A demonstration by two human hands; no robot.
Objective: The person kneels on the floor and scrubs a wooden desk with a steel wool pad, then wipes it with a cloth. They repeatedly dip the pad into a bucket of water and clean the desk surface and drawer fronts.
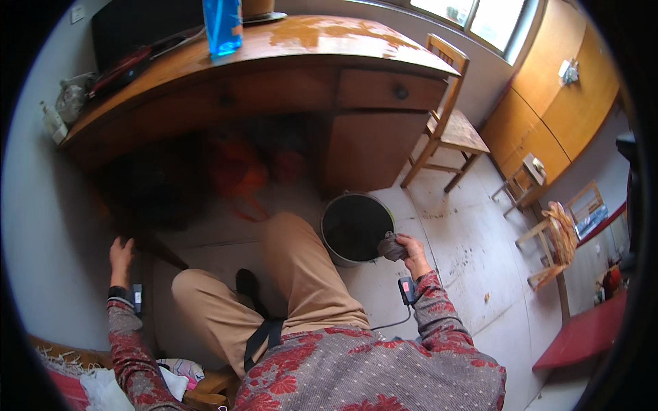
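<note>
My right hand (415, 253) grips a crumpled grey cloth (393, 247) at the right rim of a round bucket (333, 251). Dark contents, hard to make out, fill the inside of the bucket, which stands on the floor by my right knee. Over on the far left, my left hand (121, 259) is low beside the wall, close to the desk's dark leg (167, 253). Its fingers are apart and I see nothing in them. Ahead is a wooden desk (308, 38) with wet, shiny patches on its top.
A blue bottle (223, 28) stands at the desk's near edge. Orange bags (239, 169) lie in the shadow underneath. To the right are a wooden chair (455, 133), a small stool (529, 172), another seat draped with cloth (560, 234) and a red surface (581, 331). Dark specks mark the tiled floor (462, 267).
</note>
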